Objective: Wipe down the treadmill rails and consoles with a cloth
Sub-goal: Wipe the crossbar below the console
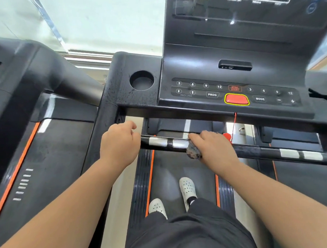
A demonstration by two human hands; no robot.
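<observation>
Right hand (214, 148) clamps the grey cloth (193, 153) onto the front rail (263, 151), so this looks mid-wipe. Left hand (120, 144) is curled on the rail's left end, probably steadying. Next move: likely slide the cloth rightward, keeping pressure. Console (232, 91) beyond: wiped or not, can't tell. Fingertips are hidden under the rail and the cloth is mostly covered.

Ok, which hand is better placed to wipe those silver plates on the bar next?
Right, most likely. The right hand holds the cloth against the bar, right beside the silver plates; the left hand grips the bar's left end and has no cloth.
</observation>
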